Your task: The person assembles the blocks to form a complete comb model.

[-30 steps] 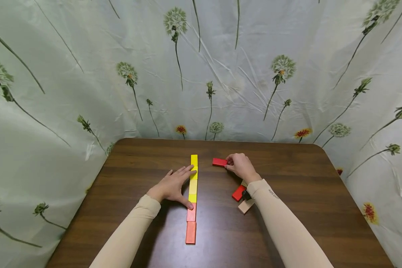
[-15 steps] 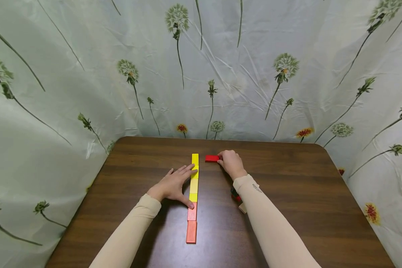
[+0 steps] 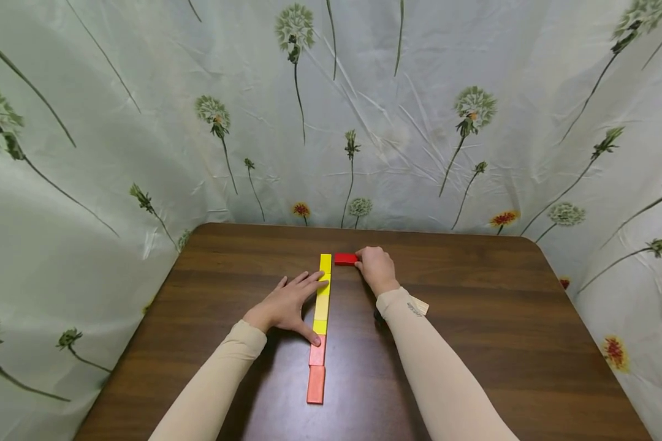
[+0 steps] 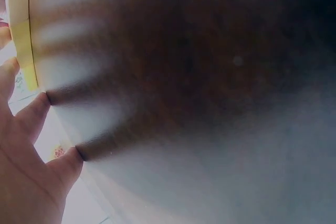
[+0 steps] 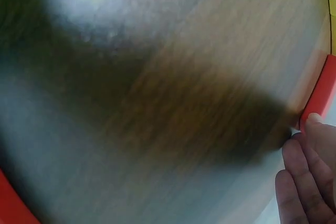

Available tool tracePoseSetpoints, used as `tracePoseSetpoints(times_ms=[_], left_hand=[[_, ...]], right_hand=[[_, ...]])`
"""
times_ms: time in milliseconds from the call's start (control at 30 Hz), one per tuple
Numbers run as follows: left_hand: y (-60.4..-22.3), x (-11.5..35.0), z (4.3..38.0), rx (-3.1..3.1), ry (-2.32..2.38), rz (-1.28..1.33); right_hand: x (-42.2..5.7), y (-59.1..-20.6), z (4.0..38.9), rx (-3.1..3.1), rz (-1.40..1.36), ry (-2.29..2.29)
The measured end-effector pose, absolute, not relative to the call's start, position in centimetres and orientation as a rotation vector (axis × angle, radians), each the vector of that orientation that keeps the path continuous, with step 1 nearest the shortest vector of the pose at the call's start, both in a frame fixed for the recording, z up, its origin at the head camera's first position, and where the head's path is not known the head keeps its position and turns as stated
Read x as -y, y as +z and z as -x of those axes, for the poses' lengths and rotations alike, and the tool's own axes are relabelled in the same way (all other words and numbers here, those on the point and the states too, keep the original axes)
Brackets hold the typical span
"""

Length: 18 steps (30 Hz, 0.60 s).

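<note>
A straight row of yellow and salmon-red blocks runs front to back on the table, with a yellow block (image 3: 325, 263) at its far end and a salmon-red block (image 3: 316, 384) at its near end. My left hand (image 3: 287, 309) rests along the row, fingers spread, fingertips on a yellow block and thumb on a salmon one. In the left wrist view two fingertips touch the tabletop. My right hand (image 3: 377, 269) pinches the right end of a red block (image 3: 346, 259). That block lies crosswise, a narrow gap right of the row's far end.
A pale wooden block (image 3: 420, 305) pokes out from behind the right forearm, which hides other blocks. In the right wrist view a red block (image 5: 13, 205) shows at the lower left. Behind the brown table (image 3: 474, 343) hangs a flower-print curtain (image 3: 397, 122).
My right hand has slid the red block leftward, closer to the far end of the row. The right forearm now covers most of the loose blocks. My left hand has stayed in place.
</note>
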<state>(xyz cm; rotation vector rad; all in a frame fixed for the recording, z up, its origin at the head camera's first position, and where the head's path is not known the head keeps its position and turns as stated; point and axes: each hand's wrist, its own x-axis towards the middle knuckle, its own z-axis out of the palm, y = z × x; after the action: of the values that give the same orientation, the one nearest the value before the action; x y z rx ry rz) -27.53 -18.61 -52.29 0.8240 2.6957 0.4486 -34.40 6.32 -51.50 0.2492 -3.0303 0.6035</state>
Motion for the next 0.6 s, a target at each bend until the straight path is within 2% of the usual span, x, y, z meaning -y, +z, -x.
tracePoseSetpoints(times_ms=[600], left_hand=[[-52.51, 18.71, 27.63, -2.689, 0.46, -0.831]], right_hand=[[-5.28, -51.97, 34.13, 3.02, -0.208, 0.56]])
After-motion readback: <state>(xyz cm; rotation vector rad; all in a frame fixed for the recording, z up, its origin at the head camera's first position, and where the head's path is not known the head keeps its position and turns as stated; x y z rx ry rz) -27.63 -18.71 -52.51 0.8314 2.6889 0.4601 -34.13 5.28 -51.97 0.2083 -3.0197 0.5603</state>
